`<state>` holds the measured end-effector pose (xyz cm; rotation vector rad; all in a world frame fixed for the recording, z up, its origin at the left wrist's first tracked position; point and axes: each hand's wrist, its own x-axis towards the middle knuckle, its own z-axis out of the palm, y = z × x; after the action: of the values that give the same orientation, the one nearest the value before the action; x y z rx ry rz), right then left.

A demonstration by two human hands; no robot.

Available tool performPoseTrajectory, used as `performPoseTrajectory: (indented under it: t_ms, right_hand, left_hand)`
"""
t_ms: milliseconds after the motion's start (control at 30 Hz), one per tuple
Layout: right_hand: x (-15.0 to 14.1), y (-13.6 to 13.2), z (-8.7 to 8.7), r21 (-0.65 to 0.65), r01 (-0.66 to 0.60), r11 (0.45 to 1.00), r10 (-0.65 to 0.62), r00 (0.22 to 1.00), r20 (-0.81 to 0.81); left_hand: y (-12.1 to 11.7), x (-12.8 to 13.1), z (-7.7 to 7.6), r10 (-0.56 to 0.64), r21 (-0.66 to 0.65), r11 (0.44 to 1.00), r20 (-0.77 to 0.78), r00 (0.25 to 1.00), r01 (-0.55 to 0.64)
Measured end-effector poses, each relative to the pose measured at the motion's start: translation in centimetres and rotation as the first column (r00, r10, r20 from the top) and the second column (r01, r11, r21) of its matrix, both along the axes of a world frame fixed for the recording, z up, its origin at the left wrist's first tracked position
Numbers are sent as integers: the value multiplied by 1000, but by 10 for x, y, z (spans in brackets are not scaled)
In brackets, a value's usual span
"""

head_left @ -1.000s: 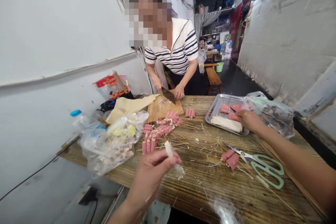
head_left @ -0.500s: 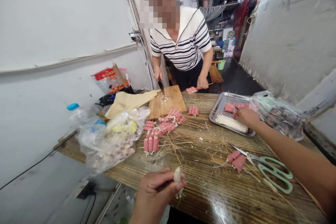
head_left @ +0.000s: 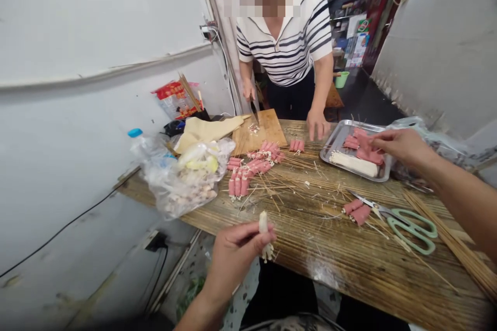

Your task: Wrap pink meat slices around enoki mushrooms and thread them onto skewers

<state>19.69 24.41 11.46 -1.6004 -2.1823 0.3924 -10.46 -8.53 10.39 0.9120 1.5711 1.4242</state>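
My left hand (head_left: 244, 248) pinches a small bunch of enoki mushrooms (head_left: 264, 225) upright near the table's front edge, stem end up and caps hanging below. Over the metal tray (head_left: 330, 161), my right hand (head_left: 404, 149) grips a thin pink meat slice (head_left: 367, 151), its lower part hanging toward the tray. In that tray also lie a white bundle of enoki (head_left: 353, 163) and some rolled pink meat (head_left: 351, 142). Two meat-wrapped enoki rolls (head_left: 357, 211) rest beside green-handled scissors (head_left: 407, 225) on the table. Skewered rolls (head_left: 248, 170) are grouped at mid-table.
Across the table a co-worker (head_left: 285, 46) holds a knife (head_left: 254, 112) over a cutting board (head_left: 267, 129); the other hand (head_left: 317, 123) is low by the table. A plastic bag of food (head_left: 190, 176) lies left. Bamboo skewers (head_left: 454, 243) line the right side.
My right hand has lifted a meat slice up from the tray. The co-worker's hand that held a skewer of rolls now shows no skewer. My view has shifted a little.
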Motion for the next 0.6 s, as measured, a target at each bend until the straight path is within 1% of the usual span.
performPoseTrajectory:
  t_ms: [100, 167, 200, 233, 300, 367, 433, 467, 500, 533, 600]
  right_hand:
    - [-30, -50, -2, -97, -119, 988, 110, 990, -93]
    - [-54, -87, -9, -134, -260, 956, 239, 959, -155]
    - [-63, -105, -15, -112, -325, 939, 301, 934, -193]
    - [-71, -123, -22, -34, -370, 928, 355, 909, -217]
    - [-79, -154, -38, 131, -455, 881, 473, 856, -208]
    - [-77, -179, -56, 243, -554, 797, 590, 799, -114]
    - [-66, -198, -71, 263, -646, 716, 665, 747, 25]
    - [-60, -206, -77, 259, -668, 698, 674, 735, 78]
    - [-53, -213, -80, 263, -666, 698, 667, 738, 101]
    - [-47, -219, -81, 277, -639, 718, 644, 760, 85]
    - [-40, -232, -77, 302, -532, 791, 566, 823, -35]
  left_hand:
    - [1, 4, -3, -35, -23, 999, 187, 982, 40]
    - [2, 7, -6, -54, -20, 998, 305, 951, 63]
    - [2, 9, -8, -57, -18, 998, 347, 936, 67]
    - [2, 10, -10, -55, -18, 998, 377, 925, 67]
    - [0, 12, -15, -49, -27, 998, 404, 913, 65]
    - [-2, 13, -20, -51, -38, 997, 393, 918, 71]
    - [-4, 16, -24, -72, -35, 995, 323, 943, 88]
    - [-4, 17, -25, -93, -32, 994, 271, 958, 105]
    - [-4, 20, -27, -116, -33, 992, 214, 970, 126]
    - [-4, 23, -27, -144, -36, 988, 158, 977, 152]
    - [-1, 31, -28, -226, -50, 972, 58, 973, 228]
